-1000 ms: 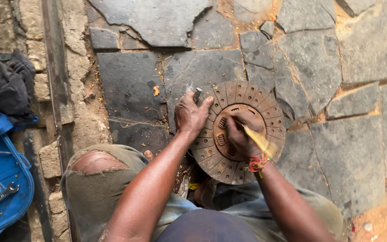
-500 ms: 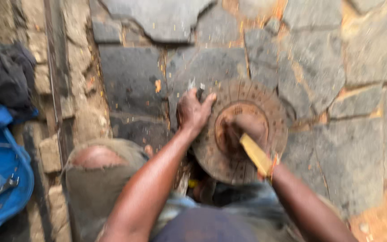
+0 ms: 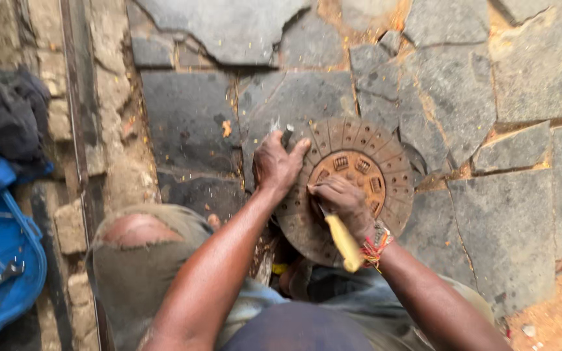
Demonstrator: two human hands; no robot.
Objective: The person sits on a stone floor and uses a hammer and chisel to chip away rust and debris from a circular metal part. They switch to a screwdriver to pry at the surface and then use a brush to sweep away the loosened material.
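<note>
On stone paving (image 3: 229,117), left hand (image 3: 276,164) steadies rusty disc (image 3: 385,162); right hand (image 3: 343,198) grips yellow-handled tool (image 3: 344,242).

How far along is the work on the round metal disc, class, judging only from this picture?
Done: the rusty disc lies flat on the stone floor. In hand: the left hand presses its rim, gripping a small dark tool; the right hand holds a yellow-handled tool on the disc near its hub. Left: the ribbed ring and spring hub look unseparated, so the job seems early to midway.
</note>
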